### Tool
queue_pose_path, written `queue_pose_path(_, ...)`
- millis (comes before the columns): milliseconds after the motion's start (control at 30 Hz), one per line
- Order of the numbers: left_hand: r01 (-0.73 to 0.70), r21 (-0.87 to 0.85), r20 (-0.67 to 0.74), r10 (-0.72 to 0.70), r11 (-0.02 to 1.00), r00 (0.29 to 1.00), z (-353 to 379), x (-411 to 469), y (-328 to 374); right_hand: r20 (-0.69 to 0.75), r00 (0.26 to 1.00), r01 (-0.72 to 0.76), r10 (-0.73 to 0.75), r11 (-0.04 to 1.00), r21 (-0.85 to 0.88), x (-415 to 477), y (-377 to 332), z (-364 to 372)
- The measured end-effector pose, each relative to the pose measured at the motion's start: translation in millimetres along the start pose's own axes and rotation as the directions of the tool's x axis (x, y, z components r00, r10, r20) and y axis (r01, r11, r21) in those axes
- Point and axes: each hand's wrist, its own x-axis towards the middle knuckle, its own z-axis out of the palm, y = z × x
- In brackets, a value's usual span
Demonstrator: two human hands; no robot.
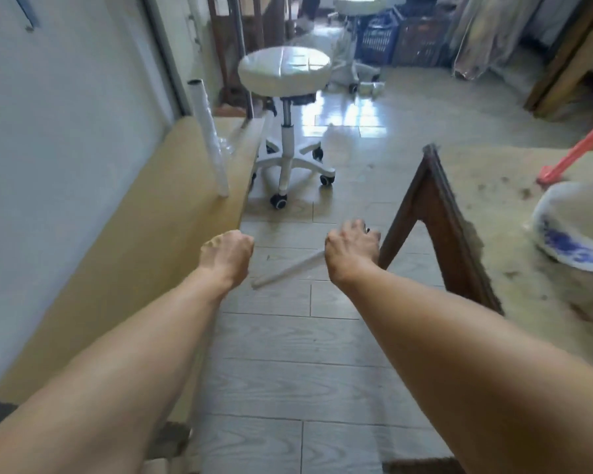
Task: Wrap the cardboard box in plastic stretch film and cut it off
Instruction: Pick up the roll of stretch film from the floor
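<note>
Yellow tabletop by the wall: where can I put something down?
The tabletop is bare from the stretch film roll to the left hand. Behind the roll, crumpled film crowds it. The right table is mostly bare left of the bowl.

Arms outstretched (bare), left grip [226, 251] fisted, right grip [351, 248] clutching tube [288, 270]

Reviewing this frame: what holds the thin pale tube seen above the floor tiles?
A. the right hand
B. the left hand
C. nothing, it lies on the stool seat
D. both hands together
A: the right hand curls round one end of the thin pale tube. The tube's other end sticks out free, apart from the fisted left hand.
</note>
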Motion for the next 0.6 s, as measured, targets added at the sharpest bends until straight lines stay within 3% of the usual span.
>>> queue_pose_path(233, -0.110, -0.032, -0.010, 0.110, 0.993, 0.994, -153, -7, 10, -0.157, 0.986, 0.069, -0.053, 0.992, 0.101, -27, 79, -160)
queue_pose_path(433, -0.146, 0.001, -0.025, 0.146, 0.989, 0.989, -327, -3, 34, -0.198, 0.979, 0.086, -0.045, 0.975, 0.203, -55, 180, -324)
queue_pose_path(600, -0.231, -0.128, -0.061, 0.225, 0.964, 0.972, -482, -6, 78, -0.249, 0.968, 0.067, -0.020, 0.981, 0.182, -87, 259, -454)
